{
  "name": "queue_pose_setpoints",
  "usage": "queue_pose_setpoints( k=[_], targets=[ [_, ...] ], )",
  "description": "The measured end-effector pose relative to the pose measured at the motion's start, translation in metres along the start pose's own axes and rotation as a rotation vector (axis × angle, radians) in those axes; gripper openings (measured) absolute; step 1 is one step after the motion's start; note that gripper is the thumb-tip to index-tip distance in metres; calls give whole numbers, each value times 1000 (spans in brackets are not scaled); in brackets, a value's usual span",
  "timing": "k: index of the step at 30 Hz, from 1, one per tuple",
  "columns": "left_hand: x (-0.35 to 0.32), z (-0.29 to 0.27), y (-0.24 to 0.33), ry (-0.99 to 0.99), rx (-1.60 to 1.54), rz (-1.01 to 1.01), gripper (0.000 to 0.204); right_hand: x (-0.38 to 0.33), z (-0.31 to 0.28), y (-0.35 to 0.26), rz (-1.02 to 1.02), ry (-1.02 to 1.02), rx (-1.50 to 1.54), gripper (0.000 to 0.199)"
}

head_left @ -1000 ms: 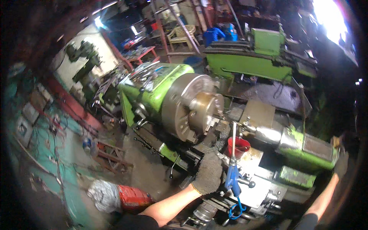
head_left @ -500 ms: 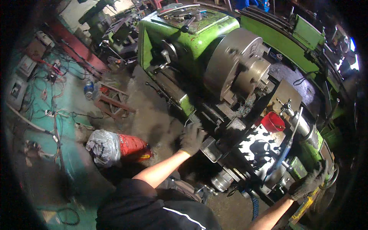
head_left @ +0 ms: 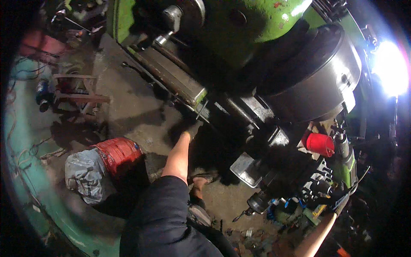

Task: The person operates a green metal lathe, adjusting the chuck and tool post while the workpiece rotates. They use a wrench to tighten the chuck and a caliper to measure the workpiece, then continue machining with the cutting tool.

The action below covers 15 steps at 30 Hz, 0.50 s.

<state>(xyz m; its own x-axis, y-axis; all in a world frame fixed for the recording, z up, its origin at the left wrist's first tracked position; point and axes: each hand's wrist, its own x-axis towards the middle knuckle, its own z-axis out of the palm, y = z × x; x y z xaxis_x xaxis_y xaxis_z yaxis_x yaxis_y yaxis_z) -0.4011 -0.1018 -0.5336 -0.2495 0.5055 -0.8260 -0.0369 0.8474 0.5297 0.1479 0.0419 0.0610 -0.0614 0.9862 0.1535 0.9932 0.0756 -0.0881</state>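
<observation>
Green lathe [head_left: 239, 25], grimy, with big steel chuck [head_left: 317, 81]

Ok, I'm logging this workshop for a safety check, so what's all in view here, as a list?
lathe: one, green body, top centre.
chuck: one, grey metal, upper right.
cup: one, red, right of centre on the lathe.
container: one, red, on the floor at left.
bag: one, grey plastic, against the red container.
stand: one, rusty red, floor at upper left.
floor: grey, dirty.
left hand: gloved, at the lathe's shadowed front below the bed; grip unclear.
right hand: gloved, at the controls lower right; grip unclear.
</observation>
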Motion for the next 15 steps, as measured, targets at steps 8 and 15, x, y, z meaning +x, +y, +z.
queue_pose_setpoints(
  k=[8,15],
  targets=[
    [-70,-10,82,-93,-598,-256,43,-14,24,114,130,139,-365,38],
    [-116,-32,106,200,233,196,60,-4,42,174,503,27,50,35]
  ],
)
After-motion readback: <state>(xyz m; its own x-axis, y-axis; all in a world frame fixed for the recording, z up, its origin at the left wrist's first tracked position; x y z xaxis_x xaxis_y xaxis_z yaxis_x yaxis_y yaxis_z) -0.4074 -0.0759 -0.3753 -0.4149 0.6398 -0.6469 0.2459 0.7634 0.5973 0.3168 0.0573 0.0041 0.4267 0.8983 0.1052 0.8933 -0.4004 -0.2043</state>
